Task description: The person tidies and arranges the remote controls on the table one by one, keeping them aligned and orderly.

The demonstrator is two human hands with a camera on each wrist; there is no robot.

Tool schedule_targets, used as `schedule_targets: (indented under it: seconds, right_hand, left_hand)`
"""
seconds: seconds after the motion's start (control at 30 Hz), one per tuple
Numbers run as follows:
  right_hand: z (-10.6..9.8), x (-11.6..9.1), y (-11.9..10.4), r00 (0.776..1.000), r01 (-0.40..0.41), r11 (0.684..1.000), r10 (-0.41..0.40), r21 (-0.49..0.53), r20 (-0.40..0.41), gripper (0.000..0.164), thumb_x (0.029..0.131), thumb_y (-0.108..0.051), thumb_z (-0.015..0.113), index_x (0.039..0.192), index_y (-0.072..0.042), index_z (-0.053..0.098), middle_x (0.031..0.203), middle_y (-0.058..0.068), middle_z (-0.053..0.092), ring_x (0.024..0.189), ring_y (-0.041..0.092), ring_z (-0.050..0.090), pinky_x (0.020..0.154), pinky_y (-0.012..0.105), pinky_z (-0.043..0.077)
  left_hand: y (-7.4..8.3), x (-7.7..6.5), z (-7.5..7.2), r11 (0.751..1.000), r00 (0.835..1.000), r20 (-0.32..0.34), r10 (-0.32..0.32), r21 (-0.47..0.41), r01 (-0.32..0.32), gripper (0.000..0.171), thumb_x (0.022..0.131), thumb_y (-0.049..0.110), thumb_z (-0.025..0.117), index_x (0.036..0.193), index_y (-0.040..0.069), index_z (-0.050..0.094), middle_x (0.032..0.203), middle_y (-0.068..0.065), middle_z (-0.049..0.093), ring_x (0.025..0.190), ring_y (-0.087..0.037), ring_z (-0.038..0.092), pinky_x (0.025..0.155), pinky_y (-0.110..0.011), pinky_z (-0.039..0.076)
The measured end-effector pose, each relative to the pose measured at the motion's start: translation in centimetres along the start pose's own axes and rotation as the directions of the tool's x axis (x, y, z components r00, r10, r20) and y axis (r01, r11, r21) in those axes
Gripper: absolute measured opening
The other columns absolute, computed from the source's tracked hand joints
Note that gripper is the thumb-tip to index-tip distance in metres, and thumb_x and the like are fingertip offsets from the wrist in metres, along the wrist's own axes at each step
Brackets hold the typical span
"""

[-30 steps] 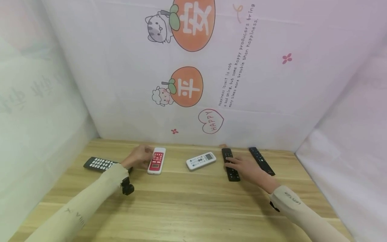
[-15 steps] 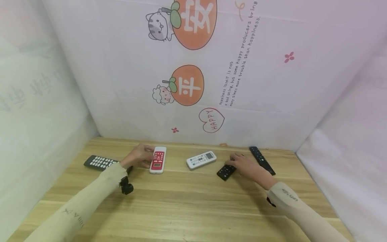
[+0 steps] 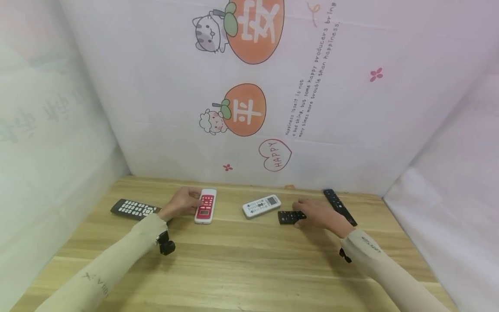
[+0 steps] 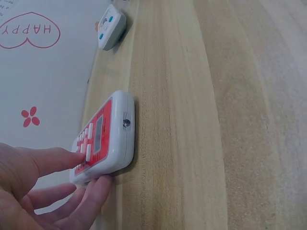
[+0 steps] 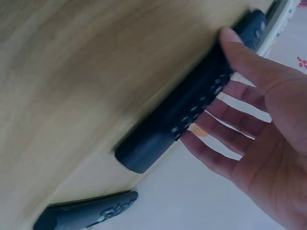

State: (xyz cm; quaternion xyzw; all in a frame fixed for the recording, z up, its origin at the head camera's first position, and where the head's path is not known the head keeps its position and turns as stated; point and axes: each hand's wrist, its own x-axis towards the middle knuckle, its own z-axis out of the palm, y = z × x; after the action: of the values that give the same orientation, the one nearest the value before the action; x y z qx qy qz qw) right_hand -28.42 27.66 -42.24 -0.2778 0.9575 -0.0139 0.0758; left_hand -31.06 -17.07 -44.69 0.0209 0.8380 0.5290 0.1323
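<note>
A white remote control with a red face (image 3: 205,207) lies at the table's back, left of centre. My left hand (image 3: 181,203) pinches it from its left; in the left wrist view the thumb (image 4: 57,159) is on its buttons and the fingers are against its side. My right hand (image 3: 317,214) grips a black remote control (image 3: 289,217), which lies crosswise with its right part hidden under the hand. In the right wrist view the thumb (image 5: 240,52) is on one long side of this black remote control and the fingers are along the other.
A white remote control (image 3: 261,206) lies between the hands. Another black remote control (image 3: 340,207) slants beyond my right hand. A dark one with white buttons (image 3: 134,209) lies by my left wrist. A printed white cloth wall (image 3: 331,164) stands behind the wooden table (image 3: 241,260).
My right hand has turned the black remote control from nearly lengthwise to crosswise, its visible end swinging left. My left hand stays at the red-faced remote control. The head view has shifted slightly.
</note>
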Motion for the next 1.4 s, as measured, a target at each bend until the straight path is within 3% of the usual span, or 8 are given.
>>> schedule_targets:
  seconds: [0.13, 0.27, 0.57, 0.73, 0.97, 1.2, 1.3, 1.4]
  right_hand:
    - [0.4, 0.0, 0.7, 1.000, -0.022, 0.997, 0.023, 0.067, -0.005, 0.046, 0.096, -0.040, 0.075, 0.132, -0.012, 0.065, 0.115, 0.006, 0.065, 0.103, 0.025, 0.066, 0.086, 0.048, 0.059]
    - [0.7, 0.1, 1.2, 1.000, -0.029, 0.989, 0.029, 0.145, -0.001, 0.040, 0.101, -0.035, 0.070, 0.133, -0.011, 0.065, 0.115, 0.008, 0.067, 0.104, 0.026, 0.067, 0.087, 0.048, 0.060]
    - [0.3, 0.2, 1.4, 0.998, -0.069, 0.956, 0.065, 0.284, 0.024, 0.042, 0.094, -0.024, 0.079, 0.128, -0.004, 0.066, 0.107, 0.010, 0.073, 0.097, 0.025, 0.069, 0.081, 0.044, 0.062]
    - [0.0, 0.0, 1.2, 0.993, -0.117, 0.938, 0.107, 0.326, 0.048, 0.043, 0.090, -0.024, 0.083, 0.126, -0.007, 0.066, 0.100, 0.008, 0.072, 0.088, 0.021, 0.067, 0.071, 0.038, 0.061]
    - [-1.1, -0.1, 0.7, 0.995, -0.097, 0.935, 0.085, 0.340, 0.049, 0.035, 0.092, -0.012, 0.079, 0.123, -0.003, 0.066, 0.103, 0.014, 0.073, 0.091, 0.026, 0.070, 0.077, 0.042, 0.063]
    - [-1.8, 0.1, 0.6, 0.993, -0.117, 0.923, 0.107, 0.366, 0.047, 0.041, 0.093, -0.012, 0.079, 0.130, -0.004, 0.064, 0.103, 0.015, 0.073, 0.090, 0.027, 0.070, 0.074, 0.041, 0.063]
    - [-1.3, -0.2, 0.7, 0.992, -0.122, 0.896, 0.127, 0.427, 0.018, 0.042, 0.093, -0.013, 0.078, 0.131, -0.004, 0.064, 0.104, 0.017, 0.074, 0.088, 0.025, 0.070, 0.071, 0.040, 0.063]
    - [-0.6, -0.9, 0.6, 0.988, -0.135, 0.825, 0.153, 0.549, 0.013, 0.044, 0.094, -0.011, 0.077, 0.134, 0.000, 0.061, 0.102, 0.018, 0.073, 0.081, 0.023, 0.070, 0.065, 0.041, 0.066]
  left_hand:
    - [0.2, 0.0, 0.2, 1.000, 1.000, 0.010, 0.019, -0.006, -0.019, 0.058, 0.092, -0.004, 0.068, 0.144, -0.017, 0.047, 0.130, -0.035, 0.059, 0.102, -0.035, 0.071, 0.081, -0.036, 0.067]
    - [0.4, -0.2, 0.1, 0.998, 0.998, 0.056, 0.029, -0.055, -0.026, 0.059, 0.093, -0.005, 0.066, 0.146, -0.018, 0.042, 0.126, -0.035, 0.060, 0.092, -0.030, 0.072, 0.078, -0.039, 0.068]
    - [0.3, -0.2, 0.0, 0.999, 0.998, 0.054, -0.023, -0.029, 0.025, 0.064, 0.094, -0.001, 0.067, 0.151, -0.014, 0.040, 0.145, -0.038, 0.049, 0.096, -0.035, 0.072, 0.076, -0.039, 0.068]
    - [0.2, -0.1, 0.0, 0.999, 0.998, 0.047, -0.039, -0.016, 0.040, 0.065, 0.095, 0.000, 0.067, 0.152, -0.012, 0.039, 0.149, -0.037, 0.046, 0.097, -0.033, 0.072, 0.076, -0.038, 0.068]
    - [0.7, -0.2, -0.3, 0.999, 0.998, 0.046, -0.039, -0.006, 0.039, 0.067, 0.095, -0.001, 0.065, 0.154, -0.013, 0.035, 0.153, -0.037, 0.044, 0.100, -0.031, 0.070, 0.078, -0.038, 0.067]
    - [0.8, 0.1, -0.7, 1.000, 0.999, 0.038, -0.021, 0.003, 0.021, 0.065, 0.096, 0.000, 0.065, 0.154, -0.012, 0.037, 0.151, -0.035, 0.047, 0.103, -0.033, 0.070, 0.078, -0.038, 0.067]
    - [0.7, 0.2, -0.5, 1.000, 1.000, 0.024, -0.008, 0.003, 0.007, 0.065, 0.095, -0.001, 0.065, 0.153, -0.012, 0.038, 0.148, -0.036, 0.049, 0.101, -0.033, 0.070, 0.076, -0.039, 0.067]
    - [0.3, 0.1, -0.1, 1.000, 0.999, 0.027, -0.018, -0.002, 0.018, 0.065, 0.094, -0.002, 0.066, 0.152, -0.012, 0.040, 0.146, -0.035, 0.049, 0.099, -0.032, 0.070, 0.075, -0.039, 0.068]
